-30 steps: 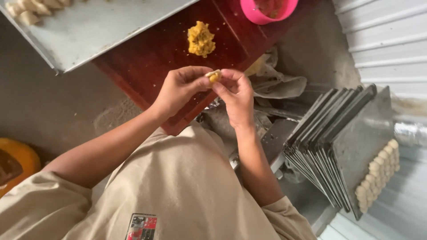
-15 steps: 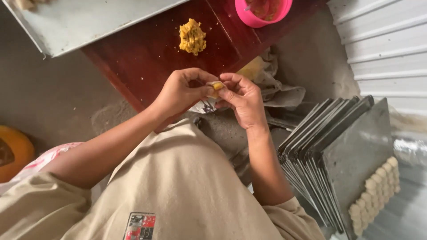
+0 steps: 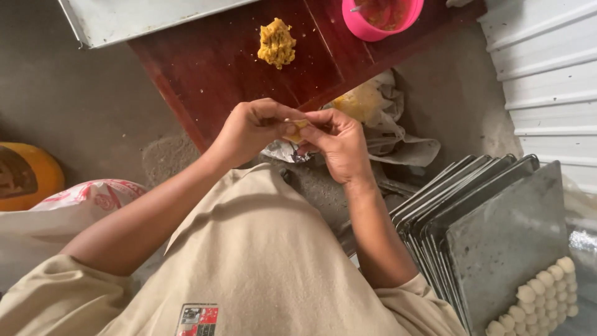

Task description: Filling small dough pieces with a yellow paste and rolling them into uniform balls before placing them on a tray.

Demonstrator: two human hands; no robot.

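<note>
— So, head view: what has changed over the last second?

— Both hands have drifted lower and closer to the body, off the table edge. The left hand [image 3: 252, 127] and right hand [image 3: 339, 144] are still pinched together on 1 small yellow dough piece [image 3: 297, 130].

— Grasping it, then?

— Yes, fingertips of both closed around it; only a sliver shows between them. The shaping looks ongoing, not finished.

— And around the grip?

— Beyond the fingers, on the red table [image 3: 205, 62], sits the yellow dough lump [image 3: 277, 42]; farther right, a pink bowl [image 3: 413, 15]. Right of the right forearm, stacked metal trays [image 3: 497, 236] lean.
</note>
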